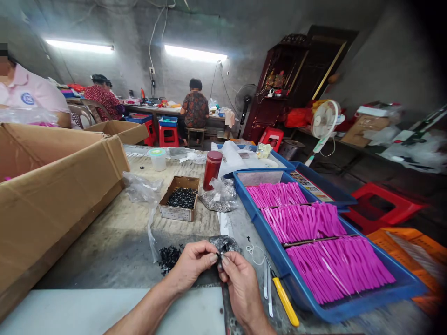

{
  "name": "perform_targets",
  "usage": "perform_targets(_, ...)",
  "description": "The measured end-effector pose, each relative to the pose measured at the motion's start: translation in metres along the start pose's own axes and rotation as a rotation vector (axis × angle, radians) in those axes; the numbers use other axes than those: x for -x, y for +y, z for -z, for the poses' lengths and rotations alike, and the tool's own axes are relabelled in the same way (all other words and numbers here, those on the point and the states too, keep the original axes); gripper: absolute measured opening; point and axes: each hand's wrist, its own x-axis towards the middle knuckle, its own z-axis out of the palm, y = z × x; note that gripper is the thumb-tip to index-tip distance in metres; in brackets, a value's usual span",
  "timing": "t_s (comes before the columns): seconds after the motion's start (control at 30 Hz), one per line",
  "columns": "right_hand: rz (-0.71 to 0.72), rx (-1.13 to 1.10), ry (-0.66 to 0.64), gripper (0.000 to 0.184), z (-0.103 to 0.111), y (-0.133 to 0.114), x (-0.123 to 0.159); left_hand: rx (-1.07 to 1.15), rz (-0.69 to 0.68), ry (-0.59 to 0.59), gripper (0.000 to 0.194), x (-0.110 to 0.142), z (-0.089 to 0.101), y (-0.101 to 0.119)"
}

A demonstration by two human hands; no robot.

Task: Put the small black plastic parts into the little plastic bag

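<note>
piece (219,257), small and black, sits between the left hand (193,264) and right hand (240,279), both pinched narrowly on it; a loose black pile (169,258) lies at its nine o'clock. probably light, stiff, slightly slippery; best taken by opposite ends.

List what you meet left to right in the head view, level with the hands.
Cardboard box, pile of small black pieces, left hand, right hand, yellow handle, blue tray of pink strips, orange crate.
</note>
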Motion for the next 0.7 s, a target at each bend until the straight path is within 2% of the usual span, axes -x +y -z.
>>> perform_targets(0.7,0.008,0.001,-0.004,0.021,0.0030,0.0022,-0.0001,-0.044,-0.014,-0.045,0.019,-0.0015,0.0023,-0.0034)
